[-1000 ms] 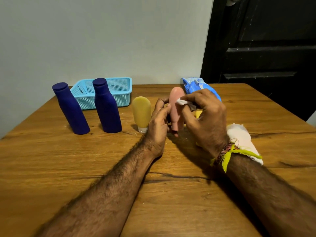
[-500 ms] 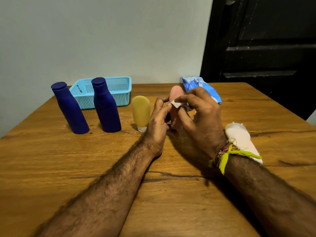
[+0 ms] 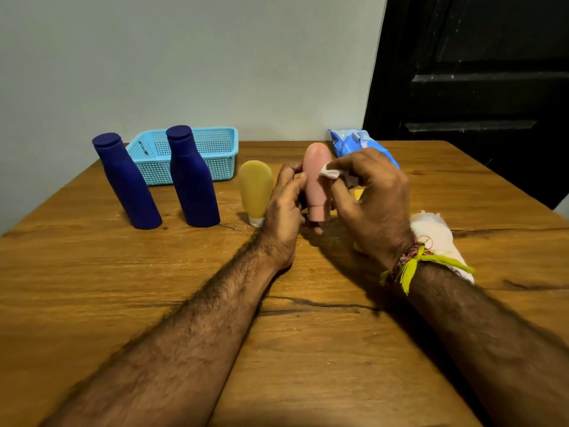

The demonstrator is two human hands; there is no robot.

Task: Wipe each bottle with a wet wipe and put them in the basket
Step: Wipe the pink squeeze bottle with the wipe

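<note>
The wiping step looks in hand: the left hand (image 3: 284, 208) grips the pink bottle (image 3: 317, 183) cap-down above the table (image 3: 92, 288); the right hand (image 3: 369, 195) pinches a wet wipe (image 3: 330, 172) against its upper side; next, probably, carrying it left to the still bottle-free basket (image 3: 221, 155).

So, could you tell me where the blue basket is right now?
In the head view the blue basket sits at the table's far left edge by the wall, just behind the two dark blue bottles.
</note>
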